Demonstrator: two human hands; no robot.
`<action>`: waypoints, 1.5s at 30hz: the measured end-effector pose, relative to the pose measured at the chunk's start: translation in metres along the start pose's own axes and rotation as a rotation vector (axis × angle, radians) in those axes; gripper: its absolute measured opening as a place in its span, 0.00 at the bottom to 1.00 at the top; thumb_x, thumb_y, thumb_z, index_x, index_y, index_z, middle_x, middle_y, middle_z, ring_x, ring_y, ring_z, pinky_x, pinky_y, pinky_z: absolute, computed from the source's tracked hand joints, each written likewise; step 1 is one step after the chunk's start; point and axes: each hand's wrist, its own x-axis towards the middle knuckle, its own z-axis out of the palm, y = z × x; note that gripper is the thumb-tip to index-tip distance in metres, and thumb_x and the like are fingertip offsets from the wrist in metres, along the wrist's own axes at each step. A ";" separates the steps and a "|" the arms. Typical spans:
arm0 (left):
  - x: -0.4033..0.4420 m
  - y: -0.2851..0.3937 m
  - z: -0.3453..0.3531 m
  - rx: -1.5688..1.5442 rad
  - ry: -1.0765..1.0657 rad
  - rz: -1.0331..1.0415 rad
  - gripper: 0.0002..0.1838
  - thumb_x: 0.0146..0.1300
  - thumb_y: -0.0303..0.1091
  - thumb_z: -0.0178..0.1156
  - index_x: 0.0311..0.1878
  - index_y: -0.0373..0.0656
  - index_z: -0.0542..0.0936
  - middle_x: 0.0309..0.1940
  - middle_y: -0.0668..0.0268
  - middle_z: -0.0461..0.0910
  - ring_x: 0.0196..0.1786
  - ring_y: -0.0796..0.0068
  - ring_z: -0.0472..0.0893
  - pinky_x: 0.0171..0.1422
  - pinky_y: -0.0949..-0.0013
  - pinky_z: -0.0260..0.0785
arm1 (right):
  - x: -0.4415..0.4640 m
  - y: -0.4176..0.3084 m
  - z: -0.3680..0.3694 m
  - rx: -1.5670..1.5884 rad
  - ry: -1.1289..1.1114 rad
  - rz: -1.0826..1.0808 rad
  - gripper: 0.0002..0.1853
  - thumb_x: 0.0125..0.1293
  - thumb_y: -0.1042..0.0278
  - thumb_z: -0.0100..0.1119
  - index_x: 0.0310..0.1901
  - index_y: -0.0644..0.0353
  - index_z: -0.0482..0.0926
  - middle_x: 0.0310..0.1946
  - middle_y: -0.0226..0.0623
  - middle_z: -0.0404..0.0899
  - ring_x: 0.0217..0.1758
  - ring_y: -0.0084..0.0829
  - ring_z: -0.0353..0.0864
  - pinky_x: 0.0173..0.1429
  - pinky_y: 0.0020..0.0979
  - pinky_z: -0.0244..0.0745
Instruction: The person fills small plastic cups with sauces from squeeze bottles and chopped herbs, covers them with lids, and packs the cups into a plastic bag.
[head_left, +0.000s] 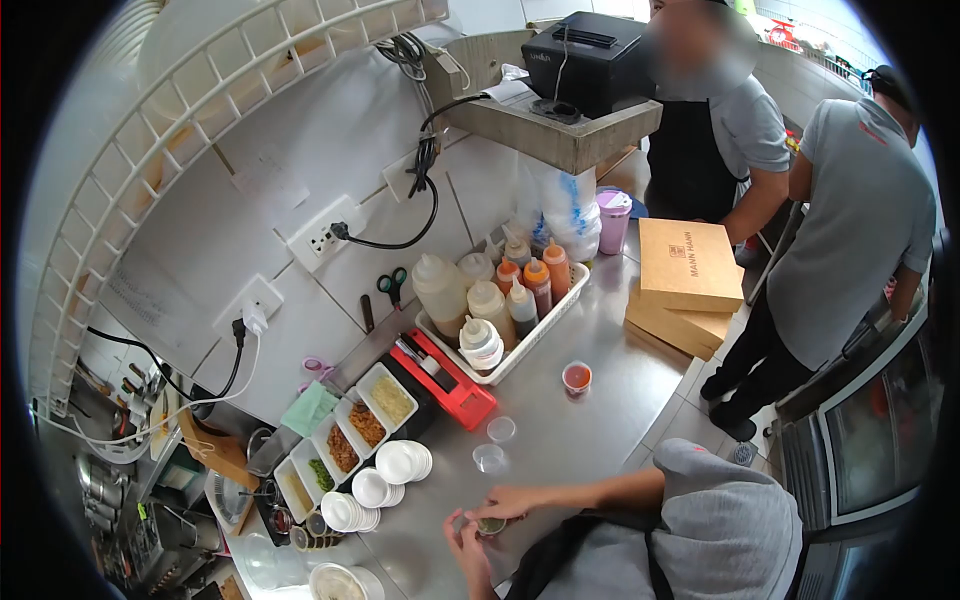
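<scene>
A small cup with greenish contents (490, 525) is between my two hands low over the steel counter. My right hand (513, 500) reaches in from the right, its fingers closed around the cup's rim. From below, my left hand (467, 545) brings its bent fingertips to the cup's near left side. Just beyond my hands are a small clear cup (489, 459) and a clear round piece, cup or lid (501, 429). A cup of orange-red sauce (577, 378) stands farther off. Stacks of white cups (370, 487) are left of my hands.
White tubs of toppings (385, 393) line the wall side, beside a red holder (445, 380). A white basket (530, 335) holds several squeeze bottles. Cardboard boxes (685, 265) sit at the counter's far end. Two co-workers (855, 200) stand beyond. A shelf with a black printer (585, 62) juts out above.
</scene>
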 end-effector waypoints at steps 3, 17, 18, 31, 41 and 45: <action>0.004 0.000 -0.004 0.065 -0.052 0.042 0.20 0.59 0.29 0.50 0.56 0.42 0.67 0.39 0.62 0.73 0.39 0.75 0.72 0.43 0.75 0.65 | -0.004 -0.003 -0.004 0.053 -0.085 -0.032 0.36 0.56 0.26 0.49 0.34 0.59 0.80 0.15 0.33 0.71 0.15 0.25 0.71 0.19 0.27 0.65; 0.022 -0.007 -0.010 0.104 -0.097 -0.081 0.16 0.68 0.39 0.46 0.46 0.34 0.71 0.34 0.60 0.76 0.30 0.72 0.78 0.31 0.73 0.70 | -0.006 -0.017 -0.003 0.005 0.174 -0.063 0.37 0.58 0.33 0.47 0.48 0.64 0.79 0.42 0.54 0.79 0.47 0.43 0.79 0.53 0.38 0.71; 0.024 -0.009 -0.012 0.109 -0.102 -0.088 0.16 0.68 0.40 0.46 0.45 0.33 0.71 0.33 0.59 0.77 0.29 0.71 0.78 0.30 0.73 0.71 | -0.008 -0.019 -0.003 0.012 0.216 -0.078 0.36 0.59 0.33 0.47 0.48 0.64 0.79 0.41 0.55 0.80 0.47 0.44 0.79 0.52 0.38 0.72; 0.020 -0.002 -0.006 0.085 -0.105 -0.084 0.22 0.69 0.44 0.43 0.45 0.31 0.72 0.31 0.56 0.77 0.26 0.69 0.79 0.30 0.71 0.72 | 0.003 -0.015 0.002 -0.015 0.185 -0.116 0.34 0.59 0.35 0.48 0.46 0.63 0.80 0.40 0.54 0.81 0.46 0.45 0.80 0.54 0.38 0.72; 0.013 -0.011 0.003 -0.013 0.083 0.022 0.22 0.69 0.44 0.41 0.44 0.30 0.73 0.28 0.59 0.77 0.26 0.71 0.77 0.29 0.72 0.69 | -0.006 -0.027 0.002 0.054 0.012 -0.011 0.36 0.59 0.34 0.47 0.42 0.68 0.80 0.31 0.45 0.80 0.34 0.34 0.79 0.40 0.32 0.74; 0.017 -0.013 -0.002 -0.117 -0.049 0.021 0.20 0.69 0.42 0.42 0.42 0.32 0.74 0.28 0.62 0.77 0.26 0.73 0.77 0.27 0.73 0.67 | -0.003 -0.022 0.007 0.111 0.045 -0.108 0.37 0.58 0.33 0.48 0.41 0.68 0.80 0.29 0.42 0.80 0.33 0.31 0.79 0.38 0.32 0.75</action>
